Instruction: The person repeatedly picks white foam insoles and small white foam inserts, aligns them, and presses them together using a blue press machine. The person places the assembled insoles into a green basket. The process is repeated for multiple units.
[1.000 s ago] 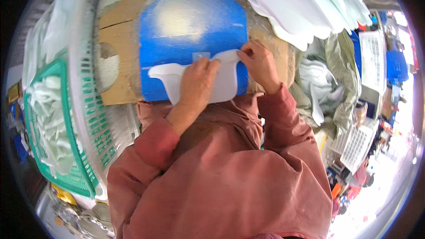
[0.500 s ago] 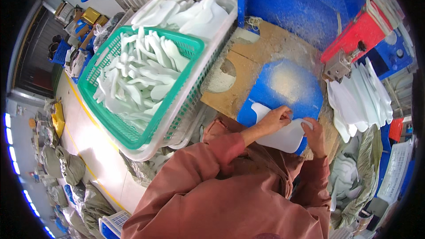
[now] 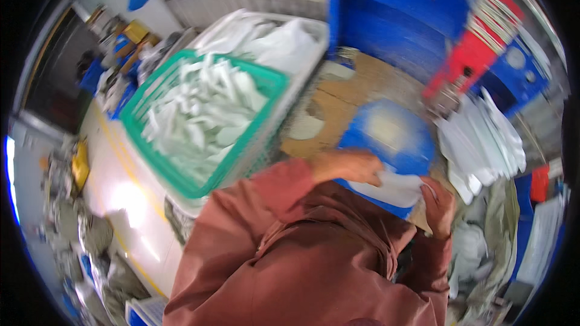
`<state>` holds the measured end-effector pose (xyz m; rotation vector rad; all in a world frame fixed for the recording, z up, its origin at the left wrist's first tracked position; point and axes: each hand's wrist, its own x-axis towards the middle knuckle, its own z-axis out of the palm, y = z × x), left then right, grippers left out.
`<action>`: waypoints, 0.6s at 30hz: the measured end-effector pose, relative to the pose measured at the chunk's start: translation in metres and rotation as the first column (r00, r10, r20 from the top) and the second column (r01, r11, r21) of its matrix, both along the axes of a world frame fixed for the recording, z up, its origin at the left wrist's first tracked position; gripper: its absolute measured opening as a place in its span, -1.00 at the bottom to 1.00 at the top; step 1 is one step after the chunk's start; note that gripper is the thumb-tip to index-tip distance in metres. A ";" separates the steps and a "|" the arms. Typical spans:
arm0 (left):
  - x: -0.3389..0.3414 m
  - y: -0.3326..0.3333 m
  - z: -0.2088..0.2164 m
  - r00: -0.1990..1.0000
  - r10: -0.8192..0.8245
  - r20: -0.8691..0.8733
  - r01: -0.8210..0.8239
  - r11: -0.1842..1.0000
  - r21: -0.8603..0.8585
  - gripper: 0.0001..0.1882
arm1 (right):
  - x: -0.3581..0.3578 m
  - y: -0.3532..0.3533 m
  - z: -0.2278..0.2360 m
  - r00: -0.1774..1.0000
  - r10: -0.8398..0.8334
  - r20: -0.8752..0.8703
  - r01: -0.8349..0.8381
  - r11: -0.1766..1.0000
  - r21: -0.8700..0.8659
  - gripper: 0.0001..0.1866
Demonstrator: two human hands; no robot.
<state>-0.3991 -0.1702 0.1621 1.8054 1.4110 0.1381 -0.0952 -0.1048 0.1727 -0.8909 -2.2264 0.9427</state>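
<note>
A smooth white insole-shaped piece (image 3: pixel 391 189) is stretched between my two hands over a blue pad (image 3: pixel 382 122) with pale dust on it. My left hand (image 3: pixel 356 166) grips its left end, fingers bent over the edge. At the other end, my right hand (image 3: pixel 438 203) pinches it with thumb and fingers. The picture is smeared by motion, so the fingertips do not show sharply. Several similar white pieces (image 3: pixel 483 145) hang in a bundle beyond my right hand.
To the left, a green basket (image 3: pixel 275 78) full of white pieces rests on a white crate (image 3: pixel 323 27) holding more. A blue machine housing (image 3: pixel 393 27) stands behind the dusty wooden bench (image 3: pixel 338 93). A red machine part (image 3: pixel 462 54) juts in at right, above a sack (image 3: pixel 501 223).
The white piece has been lifted and tilted, so it now looks narrower. My left hand has shifted left along it; my right hand is lower and farther right. The whole view has shifted.
</note>
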 end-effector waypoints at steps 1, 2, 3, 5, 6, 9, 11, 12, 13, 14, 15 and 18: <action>-0.007 -0.003 0.012 0.999 0.014 0.032 -0.013 1.000 -0.005 -0.48 | 0.000 0.001 0.004 0.999 -0.027 0.035 0.031 0.990 -0.137 -0.77; -0.016 0.006 0.024 0.996 -0.091 -0.020 0.089 0.994 -0.062 -0.49 | 0.001 0.002 0.007 1.000 -0.010 -0.003 0.010 0.990 -0.138 -0.75; -0.027 0.002 0.037 0.986 -0.028 0.162 0.039 0.997 -0.063 -0.49 | 0.000 0.005 0.011 1.000 -0.020 0.017 0.020 0.999 -0.035 -0.74; -0.038 -0.001 0.066 0.993 0.041 0.115 -0.039 0.999 -0.020 -0.51 | 0.000 0.013 0.020 0.999 -0.028 -0.018 0.028 1.000 -0.012 -0.75; -0.042 -0.002 0.081 0.994 0.067 0.090 -0.068 0.998 0.013 -0.52 | -0.007 0.018 0.023 0.991 -0.002 -0.135 0.009 0.998 0.057 -0.76; -0.051 -0.009 0.121 0.994 0.101 0.041 -0.102 0.994 0.039 -0.57 | -0.015 0.023 0.043 0.986 0.057 -0.159 -0.054 0.998 0.024 -0.72; -0.065 -0.015 0.141 0.982 0.189 0.005 -0.188 0.977 -0.099 -0.59 | -0.013 0.029 0.061 0.982 0.092 -0.165 -0.092 0.996 0.009 -0.71; -0.074 -0.021 0.149 0.961 0.276 0.007 -0.275 0.959 -0.066 -0.61 | -0.012 0.036 0.071 0.975 0.105 -0.194 -0.092 0.993 0.076 -0.71; -0.086 -0.028 0.155 0.938 0.343 0.058 -0.343 0.939 -0.017 -0.63 | -0.011 0.044 0.081 0.967 0.125 -0.222 -0.095 0.985 0.142 -0.70; -0.102 -0.033 0.161 0.910 0.410 0.059 -0.410 0.912 -0.005 -0.63 | -0.003 0.052 0.093 0.972 0.005 -0.234 0.040 0.981 0.190 -0.72; -0.122 -0.038 0.165 0.883 0.463 0.076 -0.466 0.885 0.018 -0.62 | 0.011 0.060 0.108 0.962 -0.117 -0.249 0.176 0.958 0.228 -0.73; -0.197 -0.060 0.169 0.773 0.624 0.114 -0.634 0.756 0.163 -0.59 | 0.049 0.092 0.147 0.873 -0.406 -0.272 0.488 0.747 0.453 -0.75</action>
